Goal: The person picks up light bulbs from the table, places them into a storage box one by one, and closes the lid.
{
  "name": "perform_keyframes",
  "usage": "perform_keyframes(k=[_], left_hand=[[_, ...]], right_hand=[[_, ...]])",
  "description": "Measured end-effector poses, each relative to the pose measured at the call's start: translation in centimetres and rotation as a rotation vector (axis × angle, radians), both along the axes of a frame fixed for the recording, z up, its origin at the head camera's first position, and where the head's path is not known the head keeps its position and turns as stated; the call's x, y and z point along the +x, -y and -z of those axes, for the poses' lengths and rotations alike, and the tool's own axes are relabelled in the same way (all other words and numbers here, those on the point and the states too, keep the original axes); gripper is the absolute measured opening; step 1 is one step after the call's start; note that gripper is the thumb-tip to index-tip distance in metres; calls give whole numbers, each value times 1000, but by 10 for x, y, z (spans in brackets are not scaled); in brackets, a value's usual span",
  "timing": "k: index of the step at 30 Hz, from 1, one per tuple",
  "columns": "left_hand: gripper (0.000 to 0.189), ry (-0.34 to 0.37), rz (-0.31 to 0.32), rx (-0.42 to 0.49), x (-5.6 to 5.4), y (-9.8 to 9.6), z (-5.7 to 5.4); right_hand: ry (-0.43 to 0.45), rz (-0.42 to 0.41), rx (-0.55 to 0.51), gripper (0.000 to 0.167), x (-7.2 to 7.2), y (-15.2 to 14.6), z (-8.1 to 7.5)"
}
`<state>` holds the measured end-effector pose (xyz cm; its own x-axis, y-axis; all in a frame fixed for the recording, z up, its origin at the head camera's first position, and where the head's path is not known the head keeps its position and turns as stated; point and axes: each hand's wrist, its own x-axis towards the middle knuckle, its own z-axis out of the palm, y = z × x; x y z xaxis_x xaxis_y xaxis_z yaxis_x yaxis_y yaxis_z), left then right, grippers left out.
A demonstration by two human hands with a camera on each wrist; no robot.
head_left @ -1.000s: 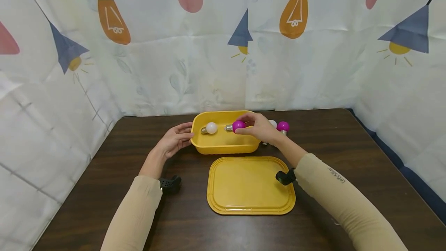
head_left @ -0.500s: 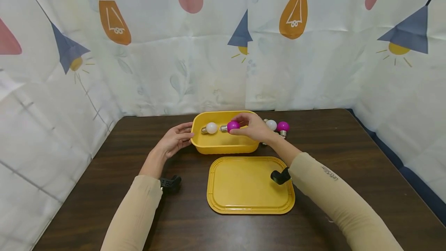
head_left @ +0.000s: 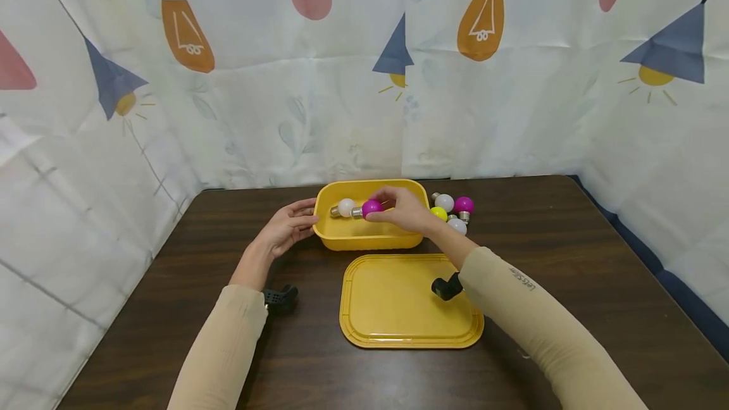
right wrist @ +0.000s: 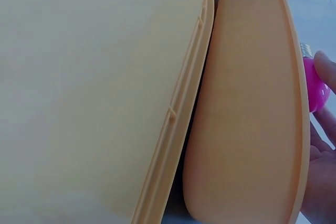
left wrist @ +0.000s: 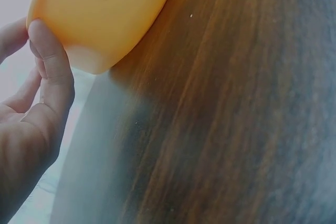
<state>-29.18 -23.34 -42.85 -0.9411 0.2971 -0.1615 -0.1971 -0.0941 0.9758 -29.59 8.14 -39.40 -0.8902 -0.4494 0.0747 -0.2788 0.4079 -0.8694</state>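
A magenta light bulb (head_left: pixel 372 207) with a silver screw base is pinched between the thumb and fingers of my right hand (head_left: pixel 403 209), over the yellow plastic box (head_left: pixel 373 243). Its base points left, close to a white bulb (head_left: pixel 345 207) lying inside. My left hand (head_left: pixel 286 229) holds the box's left end. In the left wrist view, the thumb (left wrist: pixel 50 45) presses the outer wall near the rim. The right wrist view has the magenta bulb (right wrist: pixel 316 85) showing just past the box's rim, with part of my right hand beside it.
Right of the box lie loose bulbs: a magenta one (head_left: pixel 464 205), a yellow one (head_left: pixel 438 213) and white ones (head_left: pixel 444 203). A flat yellow lid (head_left: pixel 412 302) lies in front of the box on the dark wooden table (head_left: pixel 319 366). A patterned curtain (head_left: pixel 342 112) hangs behind.
My right hand has carried the magenta bulb leftward inside the box, nearer the white bulb. More loose bulbs on the right have come into view. The left hand stays at the box.
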Motion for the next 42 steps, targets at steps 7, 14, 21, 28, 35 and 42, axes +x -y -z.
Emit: perform_keyframes(k=[7,14,21,28,35,42], left_hand=[[63,-4,10,-15,0,1,0],[63,-14,2,0,0,2,1],[62,0,-10,7,0,1,1],[63,0,-8,7,-1,0,1],[61,5,-17,1,-1,-2,-1],[62,8,-22,1,-1,-2,-1]], right_hand=[[6,1,19,46,-1,9,1],[25,-7,6,49,-2,17,0],[48,-27,-25,48,-5,24,3],[40,-31,-40,46,-9,31,7],[41,-33,-19,47,-13,38,9],[48,-39,-11,46,-17,41,11]])
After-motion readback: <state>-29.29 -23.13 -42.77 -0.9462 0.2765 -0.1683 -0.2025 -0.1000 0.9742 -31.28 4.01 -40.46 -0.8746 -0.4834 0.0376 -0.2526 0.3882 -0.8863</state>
